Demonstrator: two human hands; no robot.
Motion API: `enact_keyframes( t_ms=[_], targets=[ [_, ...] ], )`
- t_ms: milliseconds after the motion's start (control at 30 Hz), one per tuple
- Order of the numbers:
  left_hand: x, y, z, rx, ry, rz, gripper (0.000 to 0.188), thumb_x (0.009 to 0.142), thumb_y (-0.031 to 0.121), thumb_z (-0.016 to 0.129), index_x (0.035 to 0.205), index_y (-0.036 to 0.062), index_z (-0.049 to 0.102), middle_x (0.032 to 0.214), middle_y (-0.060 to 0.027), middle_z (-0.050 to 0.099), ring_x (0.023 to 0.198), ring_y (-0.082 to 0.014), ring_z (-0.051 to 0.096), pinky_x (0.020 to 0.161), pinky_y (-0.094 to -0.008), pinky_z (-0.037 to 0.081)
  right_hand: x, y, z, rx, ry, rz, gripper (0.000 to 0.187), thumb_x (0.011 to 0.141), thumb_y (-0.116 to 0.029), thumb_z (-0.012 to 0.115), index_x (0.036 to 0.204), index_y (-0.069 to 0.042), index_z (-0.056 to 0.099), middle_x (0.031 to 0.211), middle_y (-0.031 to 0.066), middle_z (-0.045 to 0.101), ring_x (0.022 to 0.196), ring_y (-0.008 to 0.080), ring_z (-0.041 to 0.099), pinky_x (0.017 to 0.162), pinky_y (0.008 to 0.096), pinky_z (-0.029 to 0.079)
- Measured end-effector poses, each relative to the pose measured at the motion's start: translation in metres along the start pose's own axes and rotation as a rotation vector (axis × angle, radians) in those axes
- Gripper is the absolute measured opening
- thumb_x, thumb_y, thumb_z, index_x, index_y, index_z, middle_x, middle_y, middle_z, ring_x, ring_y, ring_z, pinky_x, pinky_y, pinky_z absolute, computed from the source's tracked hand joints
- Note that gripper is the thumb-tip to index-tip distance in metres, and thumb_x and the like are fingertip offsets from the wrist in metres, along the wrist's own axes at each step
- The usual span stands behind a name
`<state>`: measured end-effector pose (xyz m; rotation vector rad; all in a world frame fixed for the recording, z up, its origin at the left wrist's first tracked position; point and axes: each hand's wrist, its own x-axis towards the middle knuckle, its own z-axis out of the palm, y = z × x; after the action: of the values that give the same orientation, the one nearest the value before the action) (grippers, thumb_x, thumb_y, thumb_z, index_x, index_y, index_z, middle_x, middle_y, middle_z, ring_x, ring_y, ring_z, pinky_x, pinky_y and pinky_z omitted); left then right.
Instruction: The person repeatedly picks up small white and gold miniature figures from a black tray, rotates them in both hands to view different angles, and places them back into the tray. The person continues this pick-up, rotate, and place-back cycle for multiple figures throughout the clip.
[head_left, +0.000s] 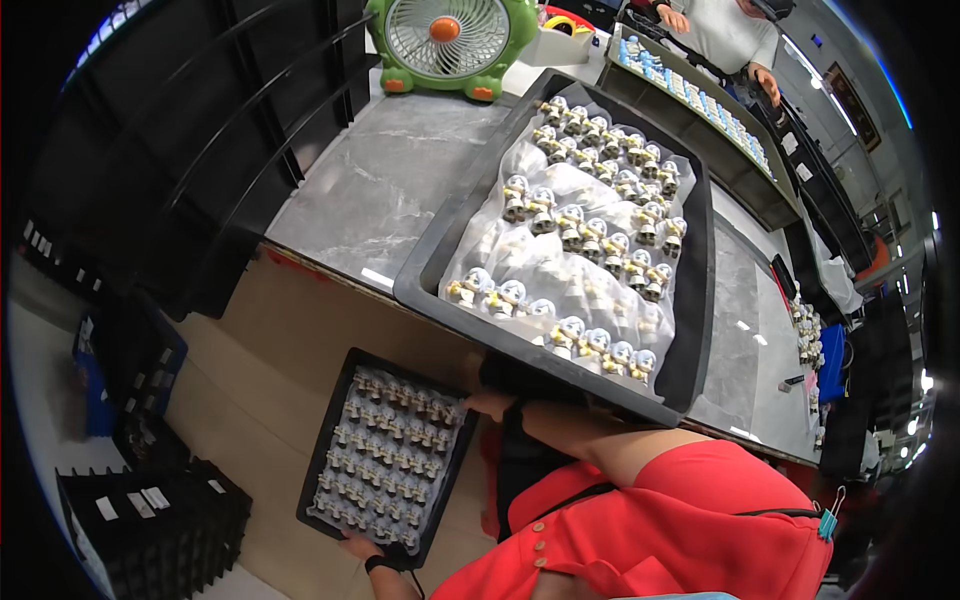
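Low beside the table, over the floor, I hold a black tray [312, 480] filled with rows of small white-haired figurines [395, 450] on a pale liner. My left hand [360, 545] grips its near edge, with a black band at the wrist. At the opposite side, my right hand [490, 403] is closed on the tray's edge; its fingers are partly hidden. A larger dark tray [430, 245] lies on the table in front of me. Similar figurines [590, 240] stand in it in rows, with translucent sheeting between them.
A green fan [450, 45] stands on the grey table [370, 190]. Black crates [160, 520] are stacked on the floor at left, near a black rack [200, 130]. Across the table, a co-worker [735, 45] is beside a long tray [700, 110] of blue-and-white pieces. More figurines [808, 335] are at right.
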<state>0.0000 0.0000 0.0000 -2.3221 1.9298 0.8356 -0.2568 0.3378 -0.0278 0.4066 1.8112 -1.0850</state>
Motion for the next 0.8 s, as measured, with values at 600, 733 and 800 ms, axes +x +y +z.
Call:
enact_keyframes(
  t_ms=[600, 733, 800],
  targets=[
    [0.071, -0.020, 0.027, -0.384, -0.071, -0.103, 0.060, 0.090, 0.023, 0.060, 0.139, 0.0000, 0.033, 0.128, -0.0279, 0.049, 0.112, -0.0422, 0.050, 0.091, -0.0572, 0.043, -0.036, -0.055, 0.002, -0.211, 0.244, -0.213, 0.065, 0.062, -0.020, 0.072, 0.125, -0.010, 0.054, 0.105, 0.0158, 0.062, 0.101, 0.0299, 0.058, 0.082, 0.0377, 0.049],
    [0.068, -0.037, 0.011, -0.612, -0.321, -0.114, 0.049, 0.090, 0.022, 0.060, 0.129, -0.0021, 0.041, 0.119, -0.0237, 0.052, 0.105, -0.0369, 0.052, 0.087, -0.0512, 0.044, -0.045, -0.060, -0.004, -0.099, 0.129, -0.355, 0.062, 0.064, -0.016, 0.071, 0.124, -0.011, 0.055, 0.103, 0.0142, 0.061, 0.097, 0.0276, 0.058, 0.080, 0.0373, 0.048],
    [0.068, -0.050, 0.000, -0.692, -0.421, -0.114, 0.044, 0.090, 0.021, 0.059, 0.124, -0.0025, 0.044, 0.115, -0.0210, 0.053, 0.102, -0.0340, 0.053, 0.085, -0.0481, 0.044, -0.049, -0.062, -0.001, 0.006, 0.035, -0.397, 0.058, 0.068, -0.013, 0.070, 0.124, -0.011, 0.054, 0.099, 0.0126, 0.060, 0.090, 0.0255, 0.056, 0.075, 0.0377, 0.046]
  ],
)
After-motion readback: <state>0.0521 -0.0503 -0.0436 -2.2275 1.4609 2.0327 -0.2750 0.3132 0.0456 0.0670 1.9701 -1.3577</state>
